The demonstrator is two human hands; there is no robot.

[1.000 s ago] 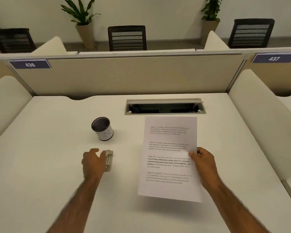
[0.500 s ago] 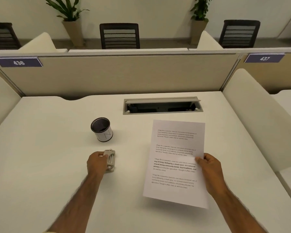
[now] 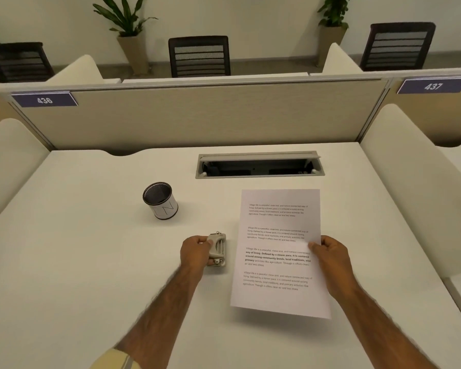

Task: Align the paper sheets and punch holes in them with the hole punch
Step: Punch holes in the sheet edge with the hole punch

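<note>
Nearest the camera, two bare forearms reach out over the white bench (image 3: pixel 64 262). The right hand (image 3: pixel 330 258) pinches the paper sheets (image 3: pixel 278 251) at their right edge about midway along, thumb on the printed face and fingers curled behind; the sheets' long axis runs away from the person, the text upright to the wearer, the near end lifted clear of the bench and casting a shadow below. How many sheets there are cannot be told. Just left of the sheets, apart from them by a narrow gap, the hole punch (image 3: pixel 218 250) lies on the bench with its long axis also running near to far. The left hand (image 3: pixel 196 253) is closed on the punch's left side, its grip wrapped on the lever with the thumb on top. Farther back and to the left stands a mesh pen cup (image 3: pixel 160 200), slightly tilted in view. Beyond the sheets, an open cable tray (image 3: pixel 260 166) is set into the bench before the divider panel (image 3: pixel 210 115).
</note>
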